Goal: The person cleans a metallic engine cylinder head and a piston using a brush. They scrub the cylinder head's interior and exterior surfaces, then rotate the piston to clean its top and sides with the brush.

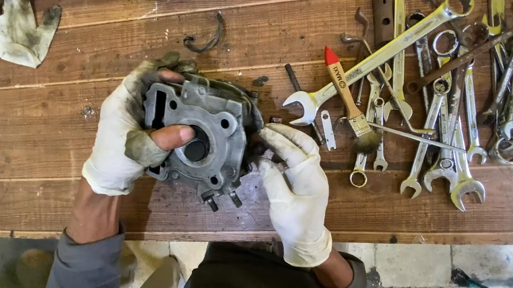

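Here the work sits at an inspection-and-handling step: a grey cast-metal engine part (203, 135) with a round central bore is held up just above the wooden surface (44, 139), between both gloved hands. The left hand (122, 135) grips it from the side, fingers wrapped round the far edge and clamped on the casting, while the bare thumb poking through a torn, grimy glove presses on the face beside the bore. The right hand (294, 180) meets the part's opposite edge; its fingers are curled together against the casting's rim, pinching or steadying something small there, though what exactly cannot be told from this view.

Two short studs or bolts stick out of the lower edge of the part, towards the person. To the right, well apart from the part, lies a spread of open-ended and ring wrenches (458, 122), and a flat paintbrush (345, 96) with a red-tipped wooden handle rests near the right hand. A dirty rag (24, 34) lies at the far left.

By my judgement, any further move calls for a firm left-hand hold, so the casting does not twist while the right hand works its edge.
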